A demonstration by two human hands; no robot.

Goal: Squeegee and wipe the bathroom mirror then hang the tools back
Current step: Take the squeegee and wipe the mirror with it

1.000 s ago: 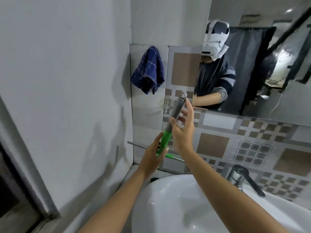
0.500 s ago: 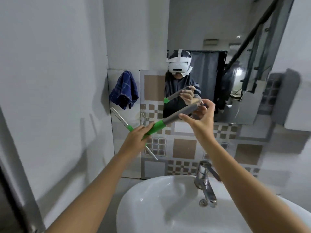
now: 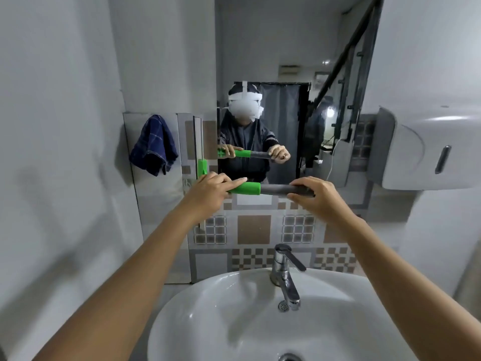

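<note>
Both hands hold a squeegee (image 3: 250,188) with a green and grey handle, level in front of the tiled wall. My left hand (image 3: 208,188) grips the green end by the head. My right hand (image 3: 315,192) is closed around the grey end. The blade (image 3: 198,142) stands upright against the tiles just left of the mirror (image 3: 283,61). The mirror reflects the person holding the tool. A dark blue checked cloth (image 3: 153,145) hangs on the wall to the left, away from both hands.
A white basin (image 3: 208,308) with a chrome tap (image 3: 285,272) sits directly below my arms. A white dispenser (image 3: 426,149) juts from the right wall. A plain white wall closes the left side.
The squeegee handle has swung from tilted to level and the blade from slanted to upright. My view has shifted right, centring the mirror and basin.
</note>
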